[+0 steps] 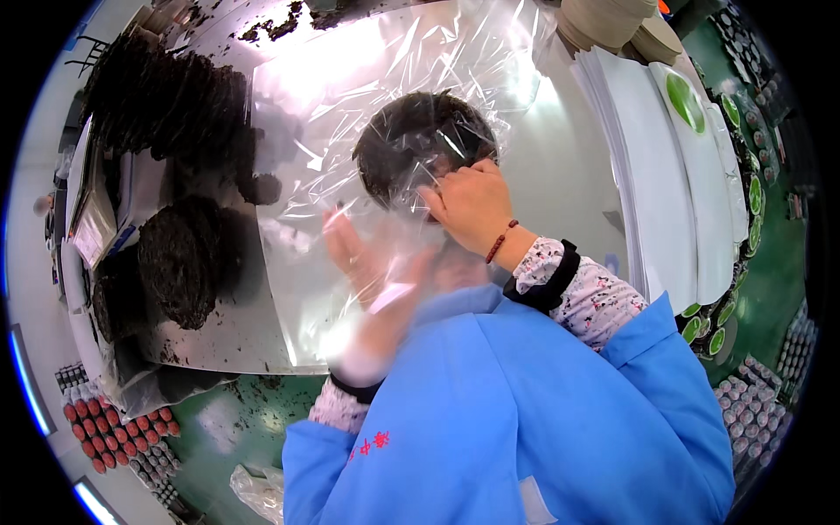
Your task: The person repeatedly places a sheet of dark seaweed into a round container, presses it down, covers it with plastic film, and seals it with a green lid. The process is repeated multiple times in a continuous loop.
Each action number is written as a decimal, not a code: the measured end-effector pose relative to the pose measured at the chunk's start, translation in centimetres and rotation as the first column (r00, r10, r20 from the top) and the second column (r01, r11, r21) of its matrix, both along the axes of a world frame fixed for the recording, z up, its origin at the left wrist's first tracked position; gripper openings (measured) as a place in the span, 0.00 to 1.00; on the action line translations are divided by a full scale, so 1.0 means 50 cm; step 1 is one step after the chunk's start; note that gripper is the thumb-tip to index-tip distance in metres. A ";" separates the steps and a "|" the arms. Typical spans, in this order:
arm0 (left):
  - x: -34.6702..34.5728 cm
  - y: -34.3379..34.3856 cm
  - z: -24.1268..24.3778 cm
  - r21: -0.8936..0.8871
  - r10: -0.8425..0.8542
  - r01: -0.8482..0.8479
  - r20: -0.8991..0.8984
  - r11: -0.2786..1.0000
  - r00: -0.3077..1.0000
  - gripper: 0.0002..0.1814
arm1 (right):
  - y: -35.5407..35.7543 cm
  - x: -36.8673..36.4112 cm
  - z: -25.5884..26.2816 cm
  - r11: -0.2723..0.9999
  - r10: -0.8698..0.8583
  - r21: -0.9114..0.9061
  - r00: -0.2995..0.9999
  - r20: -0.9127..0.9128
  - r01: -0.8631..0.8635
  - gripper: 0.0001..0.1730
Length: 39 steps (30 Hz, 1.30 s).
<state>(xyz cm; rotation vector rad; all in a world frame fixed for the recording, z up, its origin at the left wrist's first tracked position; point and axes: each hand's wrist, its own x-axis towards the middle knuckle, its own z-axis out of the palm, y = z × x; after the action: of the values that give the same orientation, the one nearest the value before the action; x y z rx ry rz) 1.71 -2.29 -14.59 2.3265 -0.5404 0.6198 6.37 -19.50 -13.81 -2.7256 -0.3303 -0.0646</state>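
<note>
A round, dark cake of what looks like dried seaweed (pixel 394 144) lies before me on the table, with wrinkled clear plastic film (pixel 420 59) over it. My right hand (pixel 476 200) is at the cake's near right edge, its fingers curled onto the film there. Lower left of the cake is my left hand (pixel 374 259), blurred by motion. Its fingers and thumb are spread apart, and film seems to lie over them. Part of the cake's near edge is hidden by glare and by my right hand.
Dark cakes stand in a long row (pixel 164 98) at the far left, and a shorter stack (pixel 180 262) is nearer. White sheets or flat bags (pixel 656 170) are piled on the right. Beige round pieces (pixel 604 23) stand behind them. Packs with green labels (pixel 755 197) line the right side.
</note>
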 end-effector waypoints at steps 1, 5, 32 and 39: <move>0.041 -0.037 -0.007 -0.120 0.025 -0.009 0.134 0.993 0.991 0.40 | -0.006 -0.002 0.000 0.999 -0.018 -0.033 0.998 -0.053 0.016 0.20; 0.185 -0.122 0.033 0.192 -0.090 0.072 0.087 0.979 0.992 0.46 | -0.051 -0.013 -0.018 0.981 0.160 0.070 0.957 0.242 -0.182 0.16; 0.067 0.132 -0.017 -0.041 -0.502 0.646 -0.667 0.762 0.550 0.43 | -0.116 -0.068 0.019 0.995 0.049 -0.089 0.993 0.103 -0.040 0.24; 0.248 -0.049 0.081 -0.557 -0.850 0.647 -0.407 0.521 0.334 0.45 | -0.131 -0.065 0.012 0.990 0.097 -0.113 0.992 0.078 -0.087 0.21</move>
<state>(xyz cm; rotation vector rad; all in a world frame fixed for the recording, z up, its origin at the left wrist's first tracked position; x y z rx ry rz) 14.11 -4.74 -10.54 1.5185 -1.0123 -0.5503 3.13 -26.04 -13.22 -2.8172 -0.4971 -0.1386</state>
